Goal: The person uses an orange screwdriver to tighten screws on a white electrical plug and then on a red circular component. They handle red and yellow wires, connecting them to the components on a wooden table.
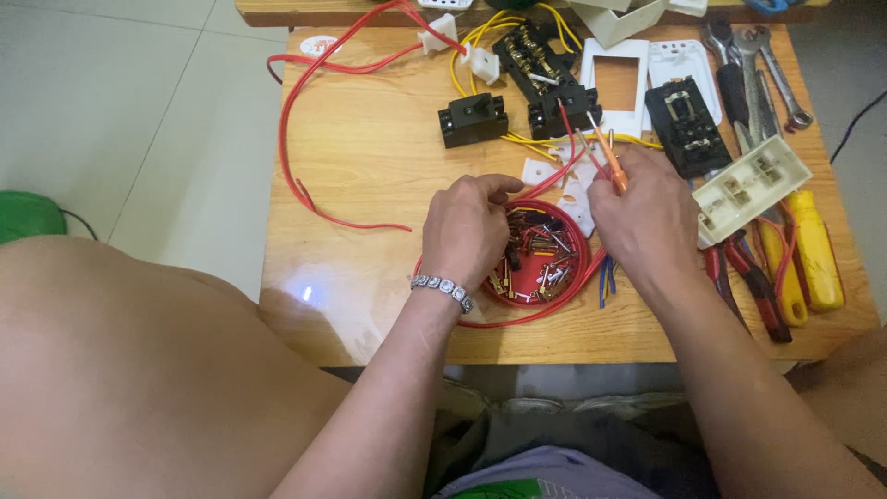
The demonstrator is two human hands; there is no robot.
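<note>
Red round tray [576, 242] sat near the front edge of the wooden worktop [370, 157], a shallow dish holding a jumble of small metal screws, terminals and dark bits, with a couple of white plastic pieces resting on its far rim.

At the far left of the worktop a long red wire [288, 139] looped out past the edge and back towards the tray. The left hand [467, 231], with a silver link bracelet [443, 288] at its wrist, hovered over the left half of the tray, fingers curled in and the fingertips pinched together above the contents; whether anything small sat between them could not be made out.

Beyond it lay a black switch block [472, 120], and farther back a second black block [564, 111] wired with yellow leads [480, 42]. A white faceplate frame [617, 85] lay just right of those.

The right hand [642, 217] rested over the tray's right edge, closed around an orange-handled screwdriver [612, 166] whose thin shaft pointed up and away towards the black blocks.

Right of that hand lay another black switch mechanism [686, 125], a cream terminal block [750, 185] tilted on top of the tools, several spanners [767, 65], red-handled pliers [753, 282] and yellow-handled tools [818, 249].
</note>
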